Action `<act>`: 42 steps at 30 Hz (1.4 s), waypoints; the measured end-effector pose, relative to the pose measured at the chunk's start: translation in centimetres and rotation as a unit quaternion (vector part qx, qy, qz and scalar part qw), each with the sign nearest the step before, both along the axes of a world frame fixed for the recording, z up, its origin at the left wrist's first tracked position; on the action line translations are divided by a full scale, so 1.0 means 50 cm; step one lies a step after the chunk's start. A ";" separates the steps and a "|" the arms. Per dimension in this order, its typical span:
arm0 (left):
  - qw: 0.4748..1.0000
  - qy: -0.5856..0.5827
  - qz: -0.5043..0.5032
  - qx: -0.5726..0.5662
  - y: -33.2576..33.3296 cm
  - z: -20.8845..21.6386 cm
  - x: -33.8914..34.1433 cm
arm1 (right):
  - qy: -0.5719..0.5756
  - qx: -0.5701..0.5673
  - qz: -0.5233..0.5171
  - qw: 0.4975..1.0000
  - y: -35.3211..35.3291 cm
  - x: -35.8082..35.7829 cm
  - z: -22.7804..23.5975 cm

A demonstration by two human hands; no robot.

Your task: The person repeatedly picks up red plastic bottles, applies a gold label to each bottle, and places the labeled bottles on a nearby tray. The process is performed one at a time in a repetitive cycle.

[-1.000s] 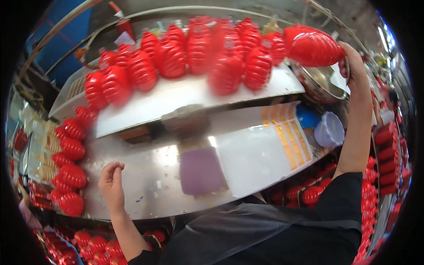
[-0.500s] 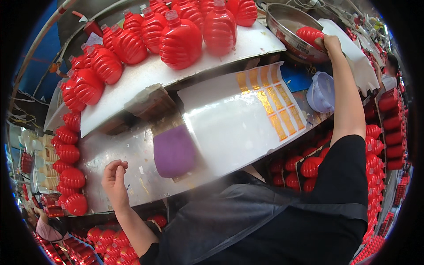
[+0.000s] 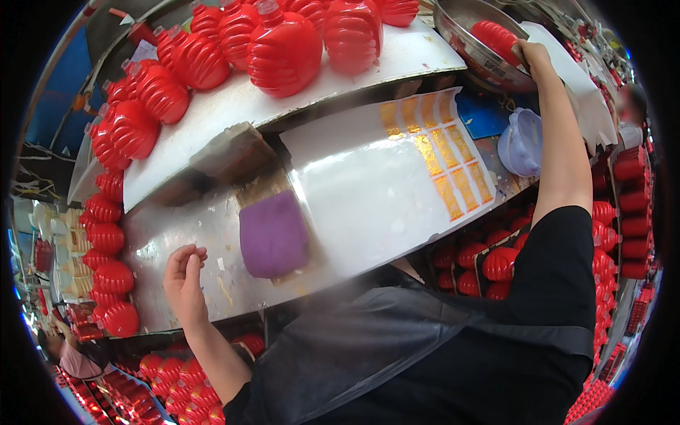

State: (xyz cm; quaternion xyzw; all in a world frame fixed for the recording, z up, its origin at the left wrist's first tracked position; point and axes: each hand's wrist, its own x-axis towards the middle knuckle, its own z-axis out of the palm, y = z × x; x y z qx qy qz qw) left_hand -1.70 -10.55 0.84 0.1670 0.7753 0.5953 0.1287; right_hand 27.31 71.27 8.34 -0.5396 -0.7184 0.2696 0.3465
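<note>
Far off at the upper right, my right hand (image 3: 535,60) is closed around one end of a ribbed red plastic bottle (image 3: 494,38). The bottle lies tilted over the metal basin (image 3: 464,46), partly inside its rim. My left hand (image 3: 185,287) hovers over the left part of the metal worktop (image 3: 177,241), fingers loosely curled, thumb a little apart, nothing visible in them. To its right sits a folded purple cloth (image 3: 273,234). Beyond the cloth, a white sheet (image 3: 354,198) carries rows of gold labels (image 3: 445,149), with its left part bare.
A white raised shelf (image 3: 212,120) along the back holds several red bottles (image 3: 283,53). More bottles (image 3: 113,276) line the worktop's left end. A pale purple bucket (image 3: 520,145) stands below the basin. Stacked red bottles (image 3: 499,263) lie under the worktop's front edge.
The view has shifted slightly, and the scene sits a little higher in it. My right hand still holds the bottle at the basin, its end now tipped more upward. My left hand stays nearly in place.
</note>
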 end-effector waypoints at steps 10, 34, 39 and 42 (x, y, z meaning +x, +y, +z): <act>0.976 0.127 -0.168 -0.052 0.137 0.076 0.024 | 0.012 0.248 -0.017 0.968 -0.228 0.041 0.186; 0.990 -0.032 -0.104 0.086 0.251 0.021 0.004 | -0.258 0.157 0.317 0.899 -0.767 -0.199 -0.224; 0.998 -0.031 -0.055 0.026 0.261 0.016 -0.024 | -0.312 0.183 0.356 0.862 -0.747 -0.131 -0.277; 0.998 -0.040 -0.051 -0.005 0.256 0.016 -0.034 | -0.383 0.193 0.393 0.813 -0.852 -0.058 -0.252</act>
